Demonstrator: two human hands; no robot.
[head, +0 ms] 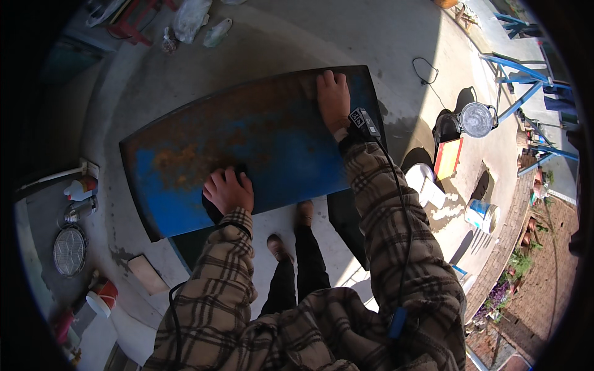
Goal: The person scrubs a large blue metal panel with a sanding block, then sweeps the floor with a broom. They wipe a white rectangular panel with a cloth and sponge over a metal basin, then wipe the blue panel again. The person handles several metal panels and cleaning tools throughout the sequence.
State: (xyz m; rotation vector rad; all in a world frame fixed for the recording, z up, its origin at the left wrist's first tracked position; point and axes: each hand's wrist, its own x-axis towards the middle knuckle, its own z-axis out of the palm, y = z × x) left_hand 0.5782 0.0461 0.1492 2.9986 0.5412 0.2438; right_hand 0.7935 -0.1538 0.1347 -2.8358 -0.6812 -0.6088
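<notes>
A blue metal panel (297,157) with broad brown rust patches lies before me like a tabletop, above the floor. My left hand (230,189) is on its near part, with fingers bent and somewhat apart. Dark areas show around that hand; I cannot tell whether they are shadow or a black thing under the palm. Near the far right corner, my right hand (335,97) rests on the rusty surface, its fingers pointing to the far edge. Nothing shows in it. A small black device (364,123) with a cable sits on my right wrist.
Dark side pieces (348,227) stand below the panel, beside my feet. On the right are a metal pot (476,119), a white bucket (420,175), a paint pail (482,216) and blue metal frames (522,99). A red-and-white tub (103,297) and plastic bags (191,21) lie leftward.
</notes>
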